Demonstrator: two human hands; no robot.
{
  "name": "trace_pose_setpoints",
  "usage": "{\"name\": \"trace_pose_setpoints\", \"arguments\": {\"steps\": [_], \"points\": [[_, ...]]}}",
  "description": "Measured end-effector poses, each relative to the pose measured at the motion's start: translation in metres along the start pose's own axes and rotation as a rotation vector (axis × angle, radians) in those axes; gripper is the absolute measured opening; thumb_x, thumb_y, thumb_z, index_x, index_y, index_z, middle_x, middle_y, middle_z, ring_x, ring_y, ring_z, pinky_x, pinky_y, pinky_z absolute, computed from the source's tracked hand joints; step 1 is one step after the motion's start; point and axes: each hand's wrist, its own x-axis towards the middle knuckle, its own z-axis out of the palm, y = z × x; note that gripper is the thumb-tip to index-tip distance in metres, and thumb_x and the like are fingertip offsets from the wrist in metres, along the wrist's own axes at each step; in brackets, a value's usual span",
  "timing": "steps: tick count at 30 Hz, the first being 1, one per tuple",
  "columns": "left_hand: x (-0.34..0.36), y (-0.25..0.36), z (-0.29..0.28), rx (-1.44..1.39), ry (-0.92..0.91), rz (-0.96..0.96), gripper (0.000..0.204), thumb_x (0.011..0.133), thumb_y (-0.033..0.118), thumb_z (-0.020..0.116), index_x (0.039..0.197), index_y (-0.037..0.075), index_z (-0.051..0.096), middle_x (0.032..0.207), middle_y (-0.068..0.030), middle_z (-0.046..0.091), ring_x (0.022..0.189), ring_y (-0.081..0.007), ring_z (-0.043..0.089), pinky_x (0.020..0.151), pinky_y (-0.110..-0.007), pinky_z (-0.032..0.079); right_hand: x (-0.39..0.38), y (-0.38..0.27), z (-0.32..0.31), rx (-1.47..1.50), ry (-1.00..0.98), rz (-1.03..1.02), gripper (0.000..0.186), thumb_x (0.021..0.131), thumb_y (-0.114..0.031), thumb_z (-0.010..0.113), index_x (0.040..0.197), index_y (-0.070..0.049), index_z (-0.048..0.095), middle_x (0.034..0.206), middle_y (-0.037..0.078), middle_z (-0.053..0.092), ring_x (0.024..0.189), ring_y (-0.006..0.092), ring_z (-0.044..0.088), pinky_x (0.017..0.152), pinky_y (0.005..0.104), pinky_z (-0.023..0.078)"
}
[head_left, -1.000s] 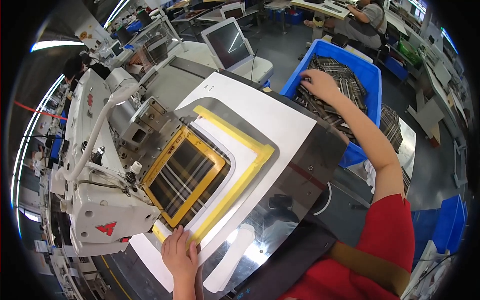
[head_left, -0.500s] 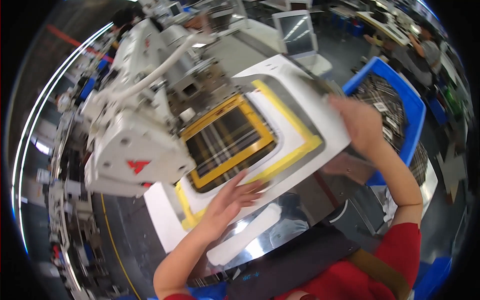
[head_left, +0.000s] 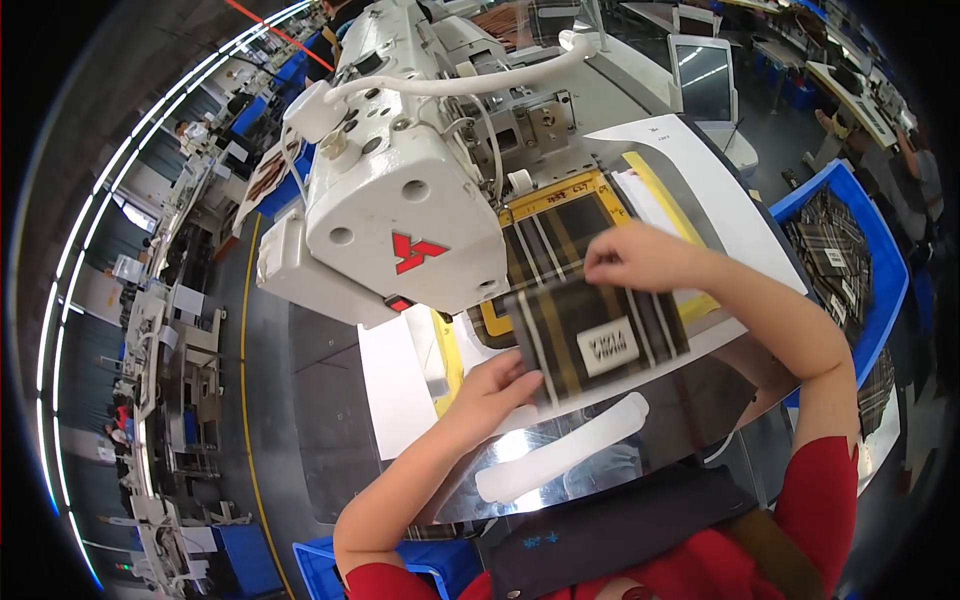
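Between my hands is a dark plaid fabric piece (head_left: 556, 345) with a white label (head_left: 608, 347) sewn on. My left hand (head_left: 488, 398) pinches its lower left corner between thumb and fingers. Its upper edge is gripped by the closed fingers of my right hand (head_left: 645, 258). The piece is held over the front of a yellow clamp frame (head_left: 603, 190) on the sewing machine (head_left: 400, 225), partly covering it. More plaid cloth (head_left: 560, 235) shows inside the frame.
Under the frame lies a white board with yellow tape (head_left: 665, 200). A white strip (head_left: 562, 447) rests on the shiny table edge before me. To the right, a blue bin (head_left: 893, 290) holds several plaid pieces with white labels. A second blue bin (head_left: 312, 570) sits lower left.
My right hand has come in from the right side to the frame. Both hands now grip a labelled plaid piece; my left hand was open by the frame before. The view has shifted.
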Motion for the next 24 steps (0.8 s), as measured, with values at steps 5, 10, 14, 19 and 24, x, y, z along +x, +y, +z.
{"name": "trace_pose_setpoints", "arguments": {"steps": [5, 10, 14, 19, 24], "points": [[-0.008, -0.015, -0.055, 0.534, 0.409, 0.178, 0.022, 0.094, 0.010, 0.056, 0.113, 0.000, 0.063, 0.106, -0.0085, 0.067, 0.082, -0.0139, 0.063, 0.073, -0.025, 0.049, 0.054, 0.024, -0.023, -0.246, 0.265, 0.036, 0.019, 0.082, -0.023, 0.067, 0.090, -0.007, 0.072, 0.081, 0.012, 0.070, 0.077, 0.0291, 0.067, 0.072, 0.0382, 0.052], [0.047, -0.021, -0.083, 0.921, 0.603, 0.410, 0.022, 0.088, 0.006, 0.059, 0.107, 0.002, 0.067, 0.101, -0.0152, 0.068, 0.091, -0.0265, 0.063, 0.082, -0.034, 0.048, 0.097, 0.019, 0.004, -0.385, 0.330, -0.014, 0.017, 0.079, -0.024, 0.069, 0.084, -0.008, 0.072, 0.081, 0.011, 0.069, 0.080, 0.0311, 0.067, 0.072, 0.0417, 0.053], [0.080, -0.015, -0.080, 0.935, 0.557, 0.696, 0.026, 0.087, 0.005, 0.060, 0.112, 0.003, 0.066, 0.107, -0.0162, 0.067, 0.102, -0.0294, 0.063, 0.090, -0.037, 0.047, 0.108, 0.009, 0.021, -0.417, 0.355, -0.034, 0.015, 0.079, -0.023, 0.069, 0.082, -0.009, 0.070, 0.078, 0.011, 0.068, 0.079, 0.0310, 0.067, 0.071, 0.0424, 0.053], [0.089, -0.015, -0.077, 0.955, 0.459, 0.653, 0.051, 0.089, 0.001, 0.057, 0.138, 0.000, 0.043, 0.135, -0.0125, 0.054, 0.121, -0.0241, 0.055, 0.101, -0.035, 0.042, 0.101, 0.018, 0.020, -0.416, 0.353, -0.018, 0.014, 0.079, -0.023, 0.069, 0.082, -0.009, 0.070, 0.079, 0.010, 0.068, 0.080, 0.0308, 0.066, 0.071, 0.0428, 0.052], [0.086, -0.005, -0.071, 0.907, 0.422, 0.626, 0.040, 0.092, 0.005, 0.056, 0.131, 0.000, 0.050, 0.136, -0.0129, 0.053, 0.125, -0.0254, 0.050, 0.106, -0.036, 0.036, 0.081, 0.004, 0.028, -0.587, 0.525, -0.294, 0.015, 0.082, -0.023, 0.067, 0.088, -0.009, 0.069, 0.098, 0.008, 0.066, 0.098, 0.0273, 0.062, 0.085, 0.0411, 0.047]]}}
